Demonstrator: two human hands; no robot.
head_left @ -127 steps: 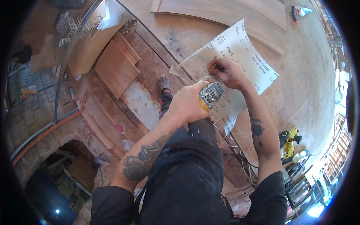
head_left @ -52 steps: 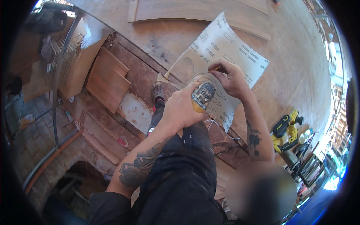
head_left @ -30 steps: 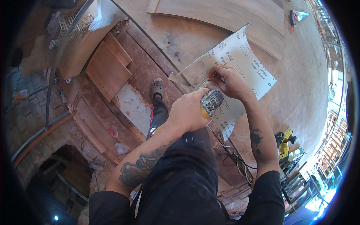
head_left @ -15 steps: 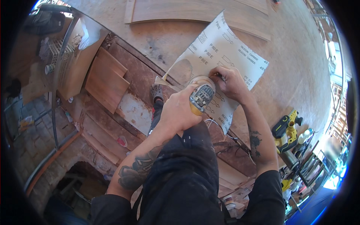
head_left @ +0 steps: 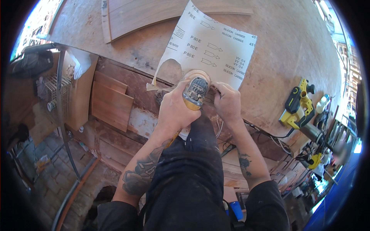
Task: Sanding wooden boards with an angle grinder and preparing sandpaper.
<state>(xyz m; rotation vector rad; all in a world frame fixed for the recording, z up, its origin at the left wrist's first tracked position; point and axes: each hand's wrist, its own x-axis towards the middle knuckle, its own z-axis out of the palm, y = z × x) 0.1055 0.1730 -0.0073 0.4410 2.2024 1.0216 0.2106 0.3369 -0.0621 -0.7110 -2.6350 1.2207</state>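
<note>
My left hand [head_left: 175,109] is wrapped round a yellow and grey power tool with a round disc [head_left: 196,90], probably a sander or grinder. The disc lies against the lower part of a large pale sheet of sandpaper [head_left: 210,42], printed back up. My right hand [head_left: 228,101] is closed beside the disc, at the sheet's lower edge, fingertips pinched together. What those fingertips hold, if anything, is too small to make out. A rounded piece is gone from the sheet's lower left, leaving a narrow curled strip there.
The sheet rests on a worn wooden workbench [head_left: 131,57]. Curved wooden panels [head_left: 154,17] lie at the far side. A yellow and black electric planer [head_left: 297,102] sits at the right, with cables near the bench edge. Brown boards [head_left: 110,102] are at the left below the bench.
My view has shifted, so the bench and planer appear turned. The right hand has moved from the disc's upper right down to its lower right. The left hand keeps its grip on the tool.
</note>
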